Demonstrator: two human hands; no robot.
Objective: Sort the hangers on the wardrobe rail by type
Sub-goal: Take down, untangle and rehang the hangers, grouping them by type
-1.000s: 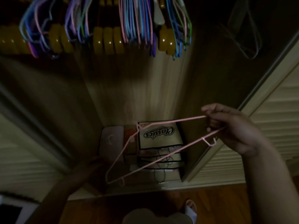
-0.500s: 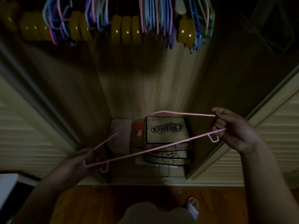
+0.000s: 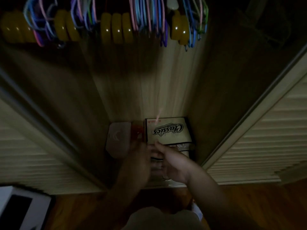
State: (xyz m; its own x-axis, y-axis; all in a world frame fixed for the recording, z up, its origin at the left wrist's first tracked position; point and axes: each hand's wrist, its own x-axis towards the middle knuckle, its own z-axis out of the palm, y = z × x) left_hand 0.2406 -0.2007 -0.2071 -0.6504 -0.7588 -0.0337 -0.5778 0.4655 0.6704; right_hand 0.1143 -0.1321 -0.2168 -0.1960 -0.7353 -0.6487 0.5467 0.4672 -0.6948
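Note:
Along the top, thick yellow hangers hang in groups mixed with bunches of thin pink, blue and purple wire hangers. My left hand and my right hand are close together low in the middle, both blurred. A faint pink streak of the pink wire hanger rises just above them. The rest of that hanger is hidden or lost in blur. How either hand's fingers lie on it cannot be made out.
On the wardrobe floor stand a "Classics" box and a pale pouch. Louvred doors flank the opening at left and right. A white object lies on the wooden floor.
Before, my hands held the pink hanger stretched wide between them. They have come together at the centre, and the hanger has shrunk to a faint streak.

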